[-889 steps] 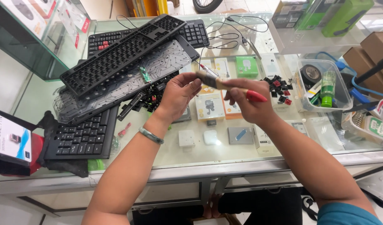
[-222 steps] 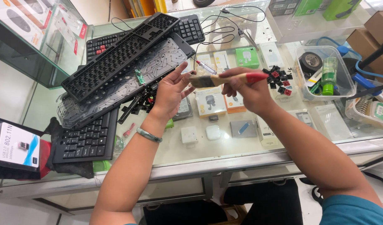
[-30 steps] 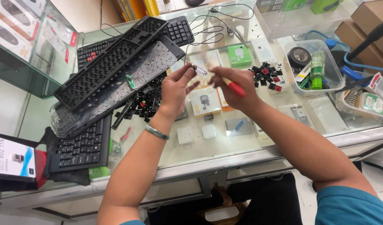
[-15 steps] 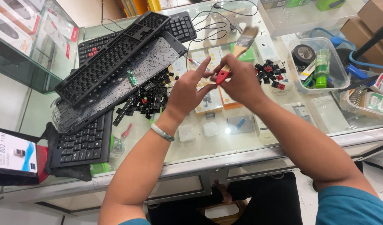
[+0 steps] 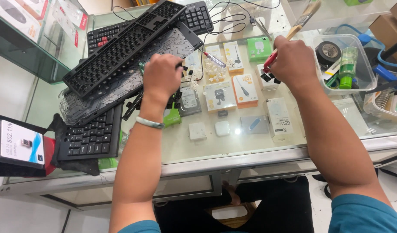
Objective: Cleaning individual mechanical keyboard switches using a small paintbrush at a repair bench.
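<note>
Head view shows the right hand (image 5: 291,60) clenched on a red-handled paintbrush (image 5: 293,31), raised bristles-up over the glass counter (image 5: 250,146). Left hand (image 5: 161,77), fingers curled, rests on loose black keycaps (image 5: 133,105) beside the stripped keyboard membrane (image 5: 120,82). Judging by this, many keycaps remain off.

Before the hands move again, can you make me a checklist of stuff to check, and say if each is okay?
1. Right hand has a firm grip on the red-handled paintbrush: ok, fist closed round it, bristles up.
2. Left hand holding anything: cannot tell, it rests knuckles-up by the clear keyboard membrane sheet.
3. Black keyboard frame lying steady: cannot tell, it sits tilted on the stack.
4. Loose black keycaps gathered together: not ok, scattered.
5. Clear plastic tub of tape and bottles away from the brush: ok.
</note>
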